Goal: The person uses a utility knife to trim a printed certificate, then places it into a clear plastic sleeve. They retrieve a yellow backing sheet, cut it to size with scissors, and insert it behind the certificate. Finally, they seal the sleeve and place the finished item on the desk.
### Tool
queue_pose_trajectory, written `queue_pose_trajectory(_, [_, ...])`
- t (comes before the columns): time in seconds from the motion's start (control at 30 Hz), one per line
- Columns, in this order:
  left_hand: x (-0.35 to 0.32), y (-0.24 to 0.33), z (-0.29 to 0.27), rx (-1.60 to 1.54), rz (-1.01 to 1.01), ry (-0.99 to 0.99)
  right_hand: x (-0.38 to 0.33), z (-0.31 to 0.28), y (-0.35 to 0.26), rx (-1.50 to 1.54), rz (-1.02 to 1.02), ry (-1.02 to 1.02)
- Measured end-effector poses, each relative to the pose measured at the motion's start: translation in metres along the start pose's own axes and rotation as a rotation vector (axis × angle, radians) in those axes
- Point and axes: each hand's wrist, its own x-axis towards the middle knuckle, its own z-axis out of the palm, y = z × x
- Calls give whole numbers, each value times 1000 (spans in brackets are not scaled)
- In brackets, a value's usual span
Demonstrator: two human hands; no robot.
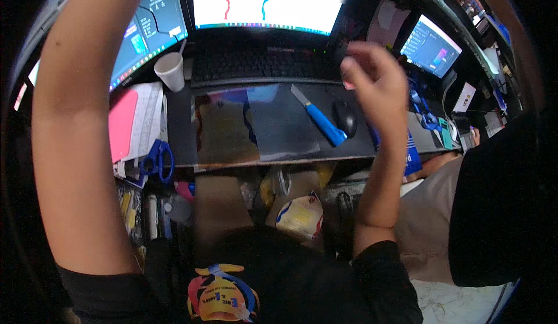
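My left forearm point(75, 120) rises along the left side and passes out at the top edge, so my left hand is hidden. Above the right end of the desk hangs my right hand point(381, 82), slightly blurred, its fingers loosely curved and apart from the thumb. A small pink-red spot shows beside that thumb; what it is I cannot make out. Below the hand lie a black mouse point(345, 118) and a blue utility knife point(322, 122) with its blade out. Left of the knife, a clear plastic sheet point(285, 129) with a red and blue curtain print lies flat.
Behind stand a keyboard point(261, 64) and a lit monitor point(290, 4). At left are a white paper cup point(170, 71), a pink sheet point(123, 127) on papers and blue-handled scissors point(158, 160). Another person in a black shirt point(494, 207) is close on the right.
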Motion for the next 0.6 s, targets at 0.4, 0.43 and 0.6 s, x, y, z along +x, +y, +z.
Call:
queue_pose_trajectory(0.4, [-20,3,-46,-637,-493,33,-135,87,104,-786,88,-164])
queue_pose_trajectory(0.43, [-23,9,-54,-1196,-762,219,-135,82,103,-813,113,-163])
queue_pose_trajectory(0.6, [-23,18,-78,-1714,-943,576,-134,54,80,-682,387,-177])
